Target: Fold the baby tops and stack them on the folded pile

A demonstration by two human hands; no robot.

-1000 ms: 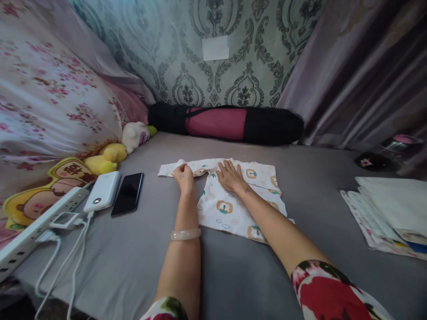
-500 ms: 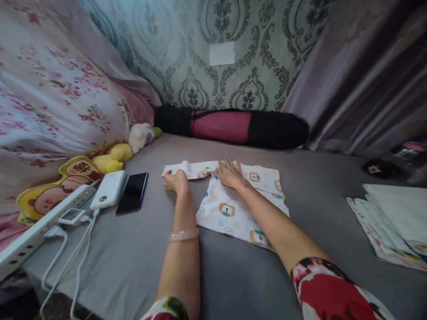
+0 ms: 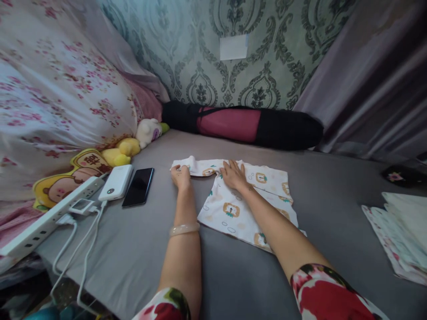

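Observation:
A small white long-sleeved shirt point(image 3: 248, 220) with orange lion faces and green leaf prints lies on the grey bed sheet point(image 3: 133, 249). One sleeve stretches out to the left from its body. At the end of that sleeve, my left hand point(image 3: 181, 176) has its fingers closed on the cuff; a pale bangle point(image 3: 184, 229) circles that wrist. My right hand point(image 3: 233, 175) lies flat with fingers spread on the upper part of the shirt, near where the sleeve joins. My right forearm covers part of the shirt's body.
Left of the shirt are a black phone point(image 3: 138, 187), a white power bank point(image 3: 115, 182) and a power strip point(image 3: 56, 213) with cables. Plush toys point(image 3: 122, 151) line the left side. A black and pink long bag point(image 3: 230, 125) lies along the wall. Folded cloths point(image 3: 400, 231) sit at right.
My left hand loosened and slid left along the sleeve to its end, then closed on the cuff. My right hand stayed flat on the shirt. The view shifted slightly.

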